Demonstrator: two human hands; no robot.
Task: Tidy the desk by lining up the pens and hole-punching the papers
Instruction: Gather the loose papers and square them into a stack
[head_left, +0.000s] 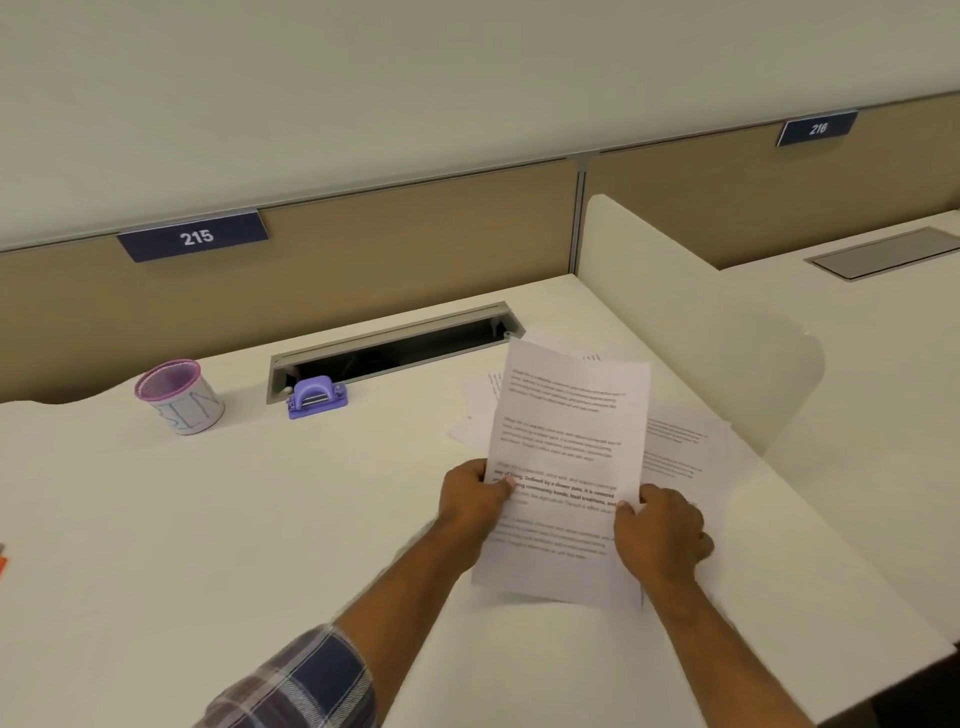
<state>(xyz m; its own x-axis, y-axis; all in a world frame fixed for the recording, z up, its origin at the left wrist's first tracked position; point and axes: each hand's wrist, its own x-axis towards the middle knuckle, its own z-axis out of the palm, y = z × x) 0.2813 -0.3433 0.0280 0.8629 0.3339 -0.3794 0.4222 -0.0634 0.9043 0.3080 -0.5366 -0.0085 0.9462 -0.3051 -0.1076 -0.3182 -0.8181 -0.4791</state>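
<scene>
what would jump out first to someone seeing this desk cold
The printed sheet held up at centre right, the left hand and right hand gripping its edges, more papers lying behind it. Then the purple hole punch by the cable slot, and the pink mesh cup far left.

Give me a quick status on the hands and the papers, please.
Both hands, left and right, grip printed sheets above the desk. More sheets lie underneath. Purple hole punch untouched, path clear.
</scene>
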